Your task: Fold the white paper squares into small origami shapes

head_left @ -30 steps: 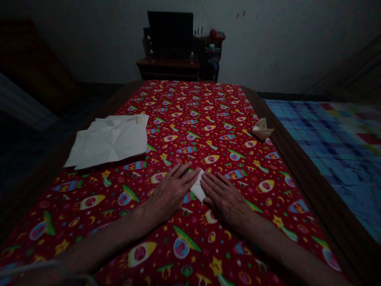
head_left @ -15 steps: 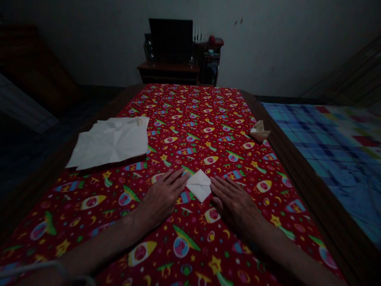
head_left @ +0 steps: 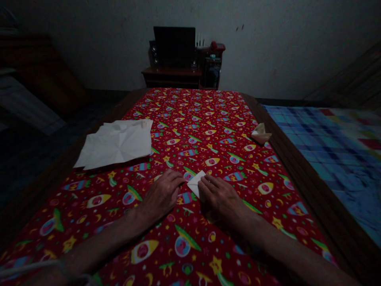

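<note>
A small folded white paper (head_left: pixel 196 182) lies on the red patterned cloth (head_left: pixel 190 131) in front of me. My right hand (head_left: pixel 222 195) lies flat over the paper's right part, fingers stretched out and pressing on it. My left hand (head_left: pixel 162 195) rests on the cloth just left of the paper, fingers loosely curled, its fingertips at the paper's left corner.
A stack of creased white sheets (head_left: pixel 116 143) lies at the left of the cloth. A small folded paper figure (head_left: pixel 260 133) sits at the cloth's right edge. A blue checked cloth (head_left: pixel 333 155) lies to the right. A dark cabinet with a screen (head_left: pixel 175 59) stands by the far wall.
Half a second ago both hands lay apart with the paper square fully showing. Now the right hand has slid left over the paper, and the left fingers have curled in.
</note>
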`<state>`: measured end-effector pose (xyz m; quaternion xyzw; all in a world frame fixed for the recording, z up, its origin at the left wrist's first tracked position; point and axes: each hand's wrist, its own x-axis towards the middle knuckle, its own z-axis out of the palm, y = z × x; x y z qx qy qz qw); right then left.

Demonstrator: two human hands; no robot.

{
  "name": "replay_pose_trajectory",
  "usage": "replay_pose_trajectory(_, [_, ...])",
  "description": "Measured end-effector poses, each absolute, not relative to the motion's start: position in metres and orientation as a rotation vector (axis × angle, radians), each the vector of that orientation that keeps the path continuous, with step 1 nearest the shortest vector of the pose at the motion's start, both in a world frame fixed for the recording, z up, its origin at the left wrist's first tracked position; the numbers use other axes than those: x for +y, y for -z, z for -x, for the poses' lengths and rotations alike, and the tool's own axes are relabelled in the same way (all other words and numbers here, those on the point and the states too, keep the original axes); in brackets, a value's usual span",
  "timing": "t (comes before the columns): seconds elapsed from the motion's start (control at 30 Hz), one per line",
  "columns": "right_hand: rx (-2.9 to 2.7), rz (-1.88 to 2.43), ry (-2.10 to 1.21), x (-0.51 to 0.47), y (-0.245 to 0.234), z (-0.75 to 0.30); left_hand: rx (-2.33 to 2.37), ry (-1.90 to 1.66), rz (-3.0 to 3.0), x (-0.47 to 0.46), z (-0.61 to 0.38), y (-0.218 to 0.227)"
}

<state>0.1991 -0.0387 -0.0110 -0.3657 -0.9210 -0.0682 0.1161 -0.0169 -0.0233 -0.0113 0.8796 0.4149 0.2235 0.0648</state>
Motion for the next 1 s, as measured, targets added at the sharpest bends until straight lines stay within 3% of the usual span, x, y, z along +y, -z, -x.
replay_pose_trajectory(0.2, [-2.843, 1.085, 0.156, -0.029, 0.0, -0.193, 1.499, -0.478, -2.656, -0.023, 0.007, 0.003])
replay_pose_trajectory(0.43, [-2.67, 1.092, -0.1, -0.033, 0.011, -0.209, 1.404, -0.545, -2.662, -0.019, -0.004, 0.007])
replay_pose_trajectory(0.6, [-2.465, 0.967, -0.246, -0.035, 0.016, -0.215, 1.421, -0.503, -2.273, -0.007, -0.012, 0.0])
replay_pose_trajectory(0.7, [-2.233, 0.998, -0.508, -0.036, 0.006, -0.211, 1.362, -0.441, -2.049, -0.003, -0.022, -0.014])
replay_pose_trajectory(0.87, [-1.58, 1.109, -1.346, -0.03, -0.012, -0.203, 1.19, -0.711, -2.241, -0.005, -0.036, -0.029])
replay_pose_trajectory(1.0, [-1.106, 1.081, -1.54, -0.02, -0.01, -0.204, 1.014, -0.77, -2.488, -0.009, -0.041, -0.03])
